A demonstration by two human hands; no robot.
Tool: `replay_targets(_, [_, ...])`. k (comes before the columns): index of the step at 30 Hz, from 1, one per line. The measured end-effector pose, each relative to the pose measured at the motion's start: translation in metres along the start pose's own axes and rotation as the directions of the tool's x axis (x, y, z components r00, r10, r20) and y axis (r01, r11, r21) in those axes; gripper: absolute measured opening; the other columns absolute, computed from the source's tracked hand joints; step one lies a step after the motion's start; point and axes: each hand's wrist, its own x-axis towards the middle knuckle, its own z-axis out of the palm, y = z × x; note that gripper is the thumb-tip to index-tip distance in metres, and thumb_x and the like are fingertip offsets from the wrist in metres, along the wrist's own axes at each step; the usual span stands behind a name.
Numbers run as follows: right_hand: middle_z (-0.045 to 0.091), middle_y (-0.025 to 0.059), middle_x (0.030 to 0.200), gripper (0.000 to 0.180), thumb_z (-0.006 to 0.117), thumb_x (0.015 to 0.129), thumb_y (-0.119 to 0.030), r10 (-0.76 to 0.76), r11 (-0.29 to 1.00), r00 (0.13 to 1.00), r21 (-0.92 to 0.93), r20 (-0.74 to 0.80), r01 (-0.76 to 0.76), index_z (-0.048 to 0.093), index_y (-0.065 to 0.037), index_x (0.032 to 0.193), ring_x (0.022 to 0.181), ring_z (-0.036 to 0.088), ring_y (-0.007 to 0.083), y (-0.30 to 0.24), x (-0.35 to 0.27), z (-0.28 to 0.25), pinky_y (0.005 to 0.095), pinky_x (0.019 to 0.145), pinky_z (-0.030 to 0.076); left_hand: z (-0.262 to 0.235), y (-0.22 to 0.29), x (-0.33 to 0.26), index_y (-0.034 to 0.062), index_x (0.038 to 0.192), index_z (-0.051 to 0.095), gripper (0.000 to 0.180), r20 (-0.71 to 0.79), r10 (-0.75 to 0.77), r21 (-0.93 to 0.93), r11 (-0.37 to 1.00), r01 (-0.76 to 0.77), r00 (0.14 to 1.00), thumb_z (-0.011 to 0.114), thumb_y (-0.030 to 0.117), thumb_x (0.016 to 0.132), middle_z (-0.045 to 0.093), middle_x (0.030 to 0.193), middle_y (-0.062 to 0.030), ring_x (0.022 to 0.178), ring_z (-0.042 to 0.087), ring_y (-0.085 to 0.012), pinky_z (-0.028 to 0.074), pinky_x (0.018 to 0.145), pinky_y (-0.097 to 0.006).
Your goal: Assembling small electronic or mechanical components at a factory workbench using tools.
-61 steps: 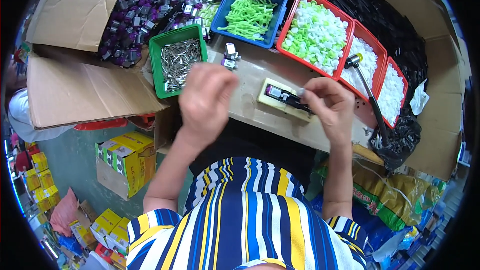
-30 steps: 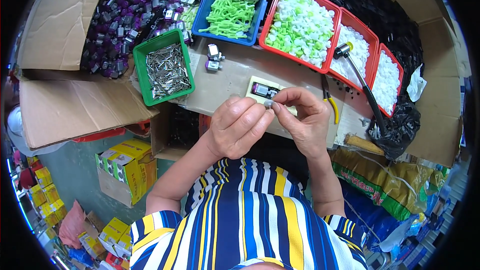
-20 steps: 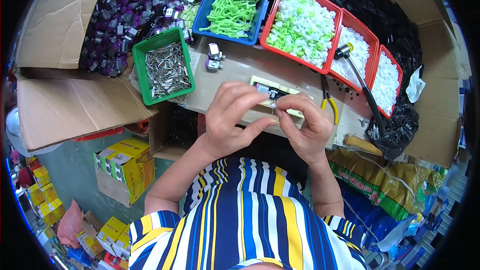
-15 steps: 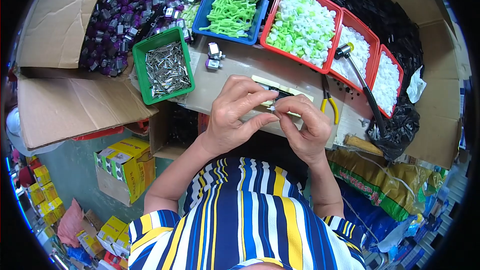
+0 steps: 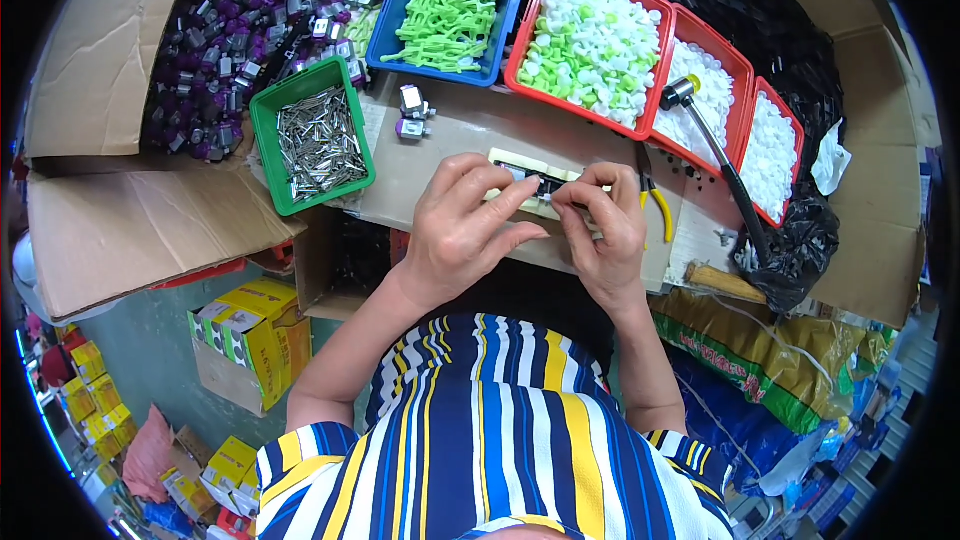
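Note:
A cream-coloured block [image 5: 503, 156] lies on the worktop, with a narrow black part [image 5: 517, 174] set in it. My left hand [image 5: 462, 225] reaches over its left side. The index fingertip rests on or just above the black part, while the thumb stands well apart from it. From the right comes my right hand [image 5: 608, 232], its thumb and index finger pinched together at the block's near edge. Whatever small thing is between those fingertips is hidden. Pliers with yellow handles [image 5: 660, 215] lie just right of my right hand.
A green bin of metal pins [image 5: 367, 178], a blue bin of green plastic pieces [image 5: 375, 60] and red bins [image 5: 512, 77] of white and green caps line the back. A small hammer [image 5: 735, 185] leans across the red bins. Purple-and-metal parts [image 5: 230, 65] fill a carton at left.
The fingertips of my two hands, close together before, have parted. My right hand has risen slightly toward the block, and my left thumb has drawn away. The whole view has shifted slightly.

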Motion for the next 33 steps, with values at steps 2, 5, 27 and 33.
replay_targets(2, [0.053, 0.0116, 0.093, 0.017, 0.072, 0.076, 0.008, -0.012, 0.998, 1.0, -0.062, -0.003, 0.012, 0.066, 0.0, 0.09, 0.085, 0.055, 0.0242, 0.006, -0.001, 0.003, 0.0338, 0.069, 0.047, 0.004, -0.003, -0.008, 0.0038, 0.108, 0.071, 0.046, 0.019, 0.075, 0.114, 0.991, -0.077, 0.997, 0.084, 0.019, 0.066, 0.062, 0.099, -0.0074, 0.098, 0.057, -0.0279, 0.05, 0.08, -0.039])
replay_targets(5, [0.053, 0.0119, 0.092, 0.017, 0.072, 0.076, 0.007, -0.003, 0.992, 1.0, -0.124, -0.004, 0.002, 0.066, 0.0, 0.091, 0.085, 0.055, 0.0249, 0.008, -0.002, 0.006, 0.0336, 0.07, 0.046, 0.007, -0.003, -0.015, 0.0058, 0.108, 0.072, 0.045, 0.047, 0.109, 0.144, 0.983, -0.114, 0.993, 0.085, 0.014, 0.065, 0.063, 0.098, -0.0069, 0.095, 0.058, -0.0284, 0.05, 0.079, -0.038])
replay_targets(27, [0.051, 0.011, 0.086, 0.016, 0.071, 0.074, 0.003, 0.005, 0.973, 0.996, -0.229, 0.086, 0.015, 0.065, -0.002, 0.088, 0.082, 0.052, 0.0282, -0.002, 0.01, 0.002, 0.0393, 0.072, 0.042, 0.019, -0.004, -0.024, 0.0124, 0.109, 0.072, 0.034, 0.202, 0.194, 0.461, 0.846, -0.268, 0.96, 0.076, 0.028, 0.079, 0.061, 0.105, -0.0027, 0.106, 0.055, -0.0231, 0.038, 0.087, -0.04])
replay_targets(33, [0.055, 0.0112, 0.089, 0.015, 0.072, 0.075, 0.0, 0.009, 0.975, 0.991, -0.223, 0.132, 0.021, 0.065, -0.003, 0.088, 0.085, 0.055, 0.0293, 0.001, 0.011, -0.004, 0.0404, 0.072, 0.043, 0.023, -0.006, -0.023, 0.0147, 0.106, 0.072, 0.03, 0.19, 0.197, 0.484, 0.834, -0.267, 0.962, 0.076, 0.026, 0.079, 0.061, 0.104, -0.0009, 0.107, 0.055, -0.0218, 0.034, 0.095, -0.043])
